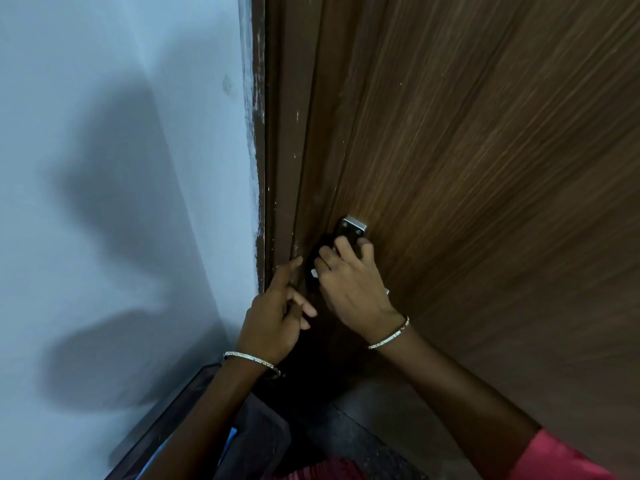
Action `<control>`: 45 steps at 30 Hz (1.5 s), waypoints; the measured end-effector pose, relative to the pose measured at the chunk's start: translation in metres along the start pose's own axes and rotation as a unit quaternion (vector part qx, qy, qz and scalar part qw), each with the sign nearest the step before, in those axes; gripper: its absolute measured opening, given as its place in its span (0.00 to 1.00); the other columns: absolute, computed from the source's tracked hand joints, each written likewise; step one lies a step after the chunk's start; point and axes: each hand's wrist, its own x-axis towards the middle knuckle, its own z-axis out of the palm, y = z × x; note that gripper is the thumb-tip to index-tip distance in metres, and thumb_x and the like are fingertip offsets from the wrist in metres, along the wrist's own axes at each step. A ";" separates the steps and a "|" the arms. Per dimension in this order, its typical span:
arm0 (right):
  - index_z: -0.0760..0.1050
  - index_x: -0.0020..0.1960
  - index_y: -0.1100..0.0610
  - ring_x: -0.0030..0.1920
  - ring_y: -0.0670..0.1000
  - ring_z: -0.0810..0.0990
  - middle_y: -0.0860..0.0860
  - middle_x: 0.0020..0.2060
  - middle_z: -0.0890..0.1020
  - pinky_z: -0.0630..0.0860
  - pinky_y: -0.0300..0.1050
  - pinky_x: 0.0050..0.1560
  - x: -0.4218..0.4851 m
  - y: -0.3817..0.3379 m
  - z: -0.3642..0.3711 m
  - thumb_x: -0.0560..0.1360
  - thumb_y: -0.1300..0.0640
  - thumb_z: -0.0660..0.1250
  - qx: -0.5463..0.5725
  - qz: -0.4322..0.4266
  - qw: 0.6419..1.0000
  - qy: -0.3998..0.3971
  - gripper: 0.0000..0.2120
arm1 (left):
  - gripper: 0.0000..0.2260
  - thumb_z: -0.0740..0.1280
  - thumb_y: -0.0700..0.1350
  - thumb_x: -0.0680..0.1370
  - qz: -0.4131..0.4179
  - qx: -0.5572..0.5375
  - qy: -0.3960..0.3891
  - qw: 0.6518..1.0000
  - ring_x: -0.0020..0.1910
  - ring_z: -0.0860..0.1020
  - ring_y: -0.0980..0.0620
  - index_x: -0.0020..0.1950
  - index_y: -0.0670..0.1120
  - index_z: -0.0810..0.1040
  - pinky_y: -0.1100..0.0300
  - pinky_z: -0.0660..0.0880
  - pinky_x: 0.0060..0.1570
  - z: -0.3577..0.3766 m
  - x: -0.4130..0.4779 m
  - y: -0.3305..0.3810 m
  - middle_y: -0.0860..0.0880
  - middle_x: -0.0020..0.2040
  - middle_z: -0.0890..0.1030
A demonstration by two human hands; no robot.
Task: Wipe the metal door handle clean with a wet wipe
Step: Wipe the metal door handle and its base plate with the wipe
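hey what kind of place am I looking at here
Probably indoors at a room doorway, likely in a home. A brown wood-grain door with a metal handle meets a painted pale blue wall, and the right hand grips the handle.

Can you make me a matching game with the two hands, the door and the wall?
Things:
1. right hand
2. left hand
3. door
4. wall

Descriptions:
A. pale blue, with shadows on it
B. fingers spread, by the door's edge
C. brown wood grain
D. wrapped over the metal door handle

Pairs: 1-D, 2-B, 3-C, 4-A
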 end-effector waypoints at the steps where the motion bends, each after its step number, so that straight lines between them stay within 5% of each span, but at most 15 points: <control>1: 0.81 0.50 0.55 0.60 0.57 0.72 0.52 0.52 0.82 0.62 0.59 0.59 -0.001 0.002 0.000 0.74 0.55 0.64 0.004 -0.009 1.000 0.001 0.09 | 0.29 0.60 0.31 0.79 0.003 0.001 0.004 1.000 0.33 0.83 0.51 0.76 0.53 0.62 0.47 0.81 0.45 -0.001 0.000 0.000 0.51 0.40 0.84; 7: 0.81 0.49 0.54 0.56 0.55 0.74 0.50 0.48 0.82 0.64 0.55 0.54 0.002 0.006 -0.002 0.76 0.53 0.67 0.023 0.074 0.996 0.046 0.07 | 0.29 0.60 0.31 0.79 0.010 -0.005 0.005 1.000 0.35 0.83 0.49 0.74 0.55 0.62 0.46 0.81 0.46 -0.004 0.001 0.000 0.51 0.40 0.84; 13: 0.82 0.44 0.53 0.54 0.54 0.74 0.47 0.44 0.83 0.64 0.52 0.51 -0.020 -0.009 -0.004 0.77 0.52 0.67 0.082 0.044 0.995 0.047 0.07 | 0.28 0.60 0.32 0.79 0.010 -0.011 0.006 1.000 0.35 0.83 0.50 0.74 0.55 0.63 0.46 0.82 0.47 -0.003 0.003 -0.004 0.51 0.40 0.84; 18: 0.83 0.54 0.54 0.53 0.51 0.76 0.47 0.51 0.83 0.69 0.46 0.52 -0.072 -0.008 -0.009 0.76 0.56 0.71 0.226 0.161 0.951 0.136 0.08 | 0.30 0.61 0.32 0.78 0.024 0.012 -0.009 1.000 0.35 0.82 0.55 0.75 0.58 0.65 0.53 0.81 0.48 0.002 0.007 -0.004 0.53 0.39 0.84; 21: 0.84 0.51 0.50 0.49 0.44 0.80 0.43 0.48 0.83 0.75 0.35 0.50 -0.105 -0.020 -0.008 0.76 0.55 0.72 0.392 0.368 0.816 0.210 0.05 | 0.31 0.61 0.33 0.78 0.051 0.048 -0.024 0.997 0.36 0.82 0.58 0.75 0.61 0.63 0.65 0.78 0.48 0.005 0.011 0.002 0.55 0.39 0.83; 24: 0.83 0.51 0.53 0.48 0.56 0.86 0.52 0.45 0.86 0.82 0.51 0.49 -0.113 -0.022 0.012 0.74 0.61 0.75 0.555 0.561 0.581 0.199 0.07 | 0.34 0.61 0.34 0.78 0.075 0.113 -0.031 0.990 0.38 0.81 0.57 0.76 0.64 0.60 0.65 0.79 0.49 0.007 0.016 0.008 0.56 0.40 0.82; 26: 0.81 0.50 0.56 0.48 0.62 0.85 0.58 0.43 0.86 0.82 0.51 0.46 -0.105 -0.015 0.026 0.73 0.65 0.75 0.637 0.587 0.469 0.170 0.08 | 0.36 0.61 0.35 0.77 0.072 0.162 -0.044 0.983 0.38 0.81 0.56 0.76 0.66 0.56 0.57 0.81 0.50 0.009 0.016 0.011 0.56 0.41 0.82; 29: 0.82 0.50 0.58 0.50 0.56 0.86 0.58 0.46 0.88 0.81 0.46 0.46 -0.075 -0.003 0.038 0.72 0.65 0.75 0.739 0.575 0.329 0.121 0.07 | 0.38 0.61 0.38 0.76 0.062 0.231 -0.062 0.969 0.41 0.81 0.51 0.76 0.69 0.50 0.50 0.81 0.49 0.009 0.015 0.012 0.52 0.43 0.83; 32: 0.81 0.50 0.59 0.49 0.54 0.84 0.56 0.44 0.87 0.84 0.47 0.42 -0.044 -0.004 0.045 0.75 0.67 0.71 0.797 0.593 0.103 0.052 0.07 | 0.37 0.59 0.41 0.76 0.044 0.281 -0.060 0.957 0.43 0.81 0.46 0.75 0.71 0.46 0.48 0.81 0.49 0.011 0.014 0.013 0.49 0.46 0.84; 33: 0.80 0.50 0.59 0.48 0.54 0.84 0.56 0.42 0.88 0.84 0.48 0.42 -0.035 -0.008 0.046 0.75 0.67 0.71 0.807 0.588 0.052 0.024 0.05 | 0.37 0.58 0.41 0.76 0.039 0.292 -0.057 0.954 0.44 0.81 0.44 0.75 0.72 0.46 0.48 0.80 0.49 0.011 0.014 0.014 0.48 0.47 0.84; 36: 0.79 0.48 0.66 0.51 0.56 0.83 0.59 0.37 0.87 0.81 0.51 0.52 -0.015 -0.017 0.044 0.76 0.68 0.70 0.821 0.571 -0.025 0.002 0.01 | 0.36 0.57 0.42 0.76 0.028 0.312 -0.042 0.949 0.44 0.81 0.42 0.73 0.74 0.46 0.47 0.80 0.48 0.011 0.015 0.017 0.47 0.47 0.83; 40: 0.75 0.49 0.71 0.59 0.59 0.81 0.64 0.44 0.81 0.78 0.54 0.58 -0.003 -0.006 0.042 0.81 0.70 0.60 0.807 0.571 -0.135 0.070 0.06 | 0.36 0.59 0.42 0.77 0.035 0.344 -0.022 0.938 0.40 0.81 0.41 0.73 0.74 0.48 0.48 0.81 0.43 0.009 0.017 0.020 0.45 0.42 0.82; 45: 0.77 0.44 0.72 0.43 0.61 0.86 0.66 0.35 0.84 0.83 0.51 0.50 -0.008 0.005 0.033 0.63 0.74 0.69 0.821 0.536 -0.177 0.090 0.09 | 0.36 0.60 0.43 0.76 0.036 0.375 -0.010 0.926 0.39 0.82 0.43 0.74 0.73 0.50 0.52 0.79 0.38 0.010 0.017 0.020 0.48 0.40 0.82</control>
